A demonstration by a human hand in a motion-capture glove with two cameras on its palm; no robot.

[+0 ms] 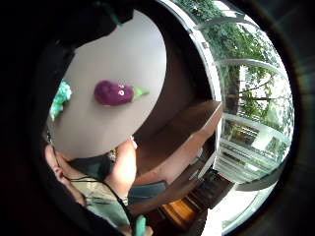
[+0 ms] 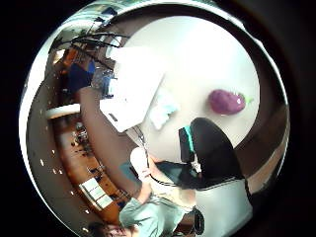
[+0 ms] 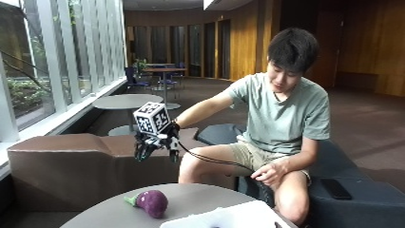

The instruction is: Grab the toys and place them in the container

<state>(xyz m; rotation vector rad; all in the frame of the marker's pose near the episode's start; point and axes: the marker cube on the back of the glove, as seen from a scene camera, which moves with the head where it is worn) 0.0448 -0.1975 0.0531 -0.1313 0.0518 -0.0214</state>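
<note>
The person sits and stretches the right arm forward and a little down. The gloved right hand (image 3: 154, 145) hangs in the air, palm turned downward, fingers pointing down and relaxed, holding nothing. The bare left hand (image 3: 271, 173) rests on the knee, its fingers loosely curled.

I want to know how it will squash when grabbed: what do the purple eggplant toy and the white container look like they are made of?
Eggplant toy: seemingly soft plush, with a matte, fuzzy purple body, green fabric stem and stitched-looking eyes. Container: white with smooth, stiff-looking walls, probably plastic, though this cannot be confirmed.
</note>
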